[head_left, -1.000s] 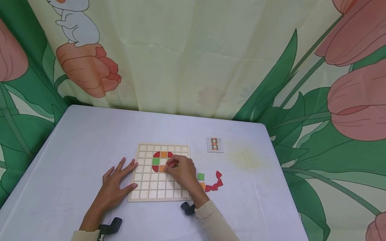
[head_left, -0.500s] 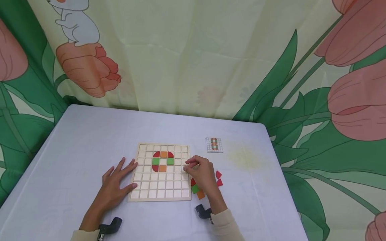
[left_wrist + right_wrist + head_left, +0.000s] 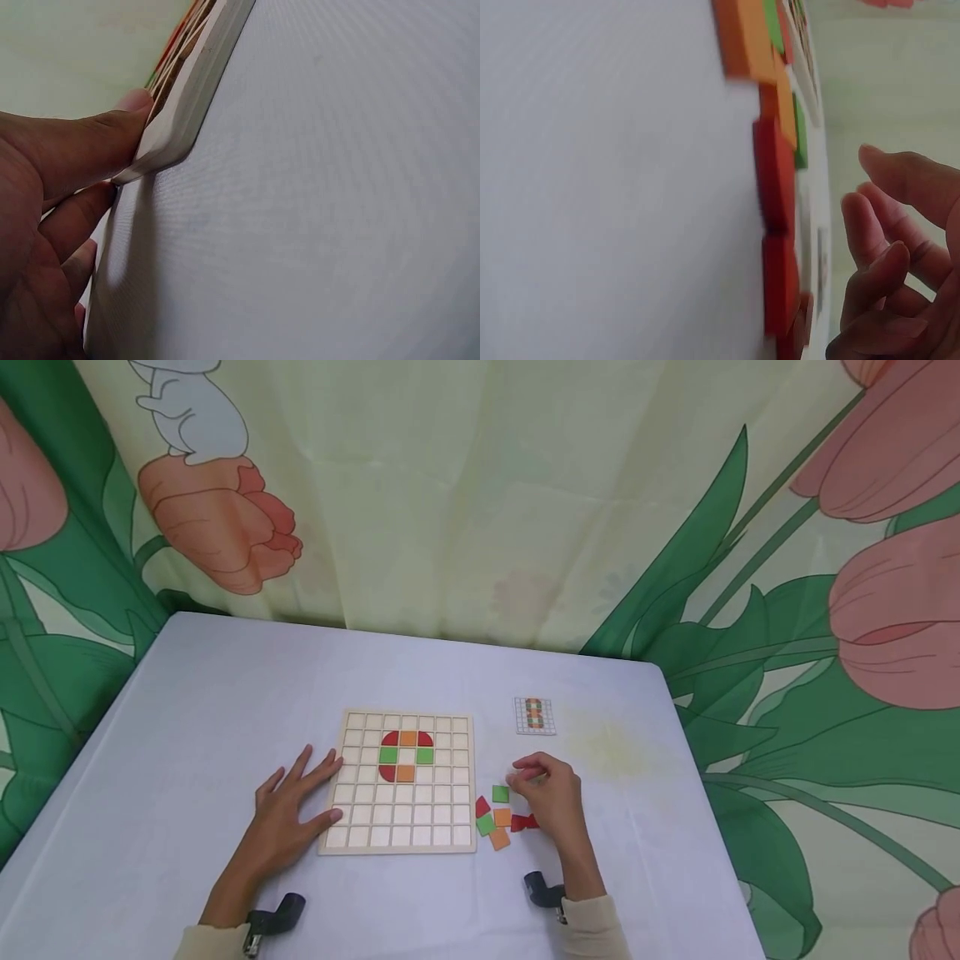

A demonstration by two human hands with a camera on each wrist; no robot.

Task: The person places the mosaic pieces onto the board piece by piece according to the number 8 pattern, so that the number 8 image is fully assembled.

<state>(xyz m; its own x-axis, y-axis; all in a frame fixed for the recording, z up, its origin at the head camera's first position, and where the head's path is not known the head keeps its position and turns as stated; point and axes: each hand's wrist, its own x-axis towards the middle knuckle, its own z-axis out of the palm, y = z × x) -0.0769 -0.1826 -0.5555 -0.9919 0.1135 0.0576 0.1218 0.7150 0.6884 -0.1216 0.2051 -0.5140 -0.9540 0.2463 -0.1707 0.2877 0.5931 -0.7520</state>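
Right hand (image 3: 555, 793) off the board (image 3: 402, 814)

Over the board a second ago, it hangs right of it, above loose tiles (image 3: 502, 817), thumb and fingertips (image 3: 857, 216) apart; the spread left hand (image 3: 283, 825) touches the board's left edge; white tablecloth (image 3: 225, 693) below, tulip-printed curtain (image 3: 465, 510) behind.

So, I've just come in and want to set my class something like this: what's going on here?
A person's left hand touches the left edge of a wooden grid board. On it, seven coloured tiles surround a bare cell, with the lower right corner of the ring unfilled. The right hand hovers by the loose tiles right of the board, holding nothing. Beyond lies a small patterned card.
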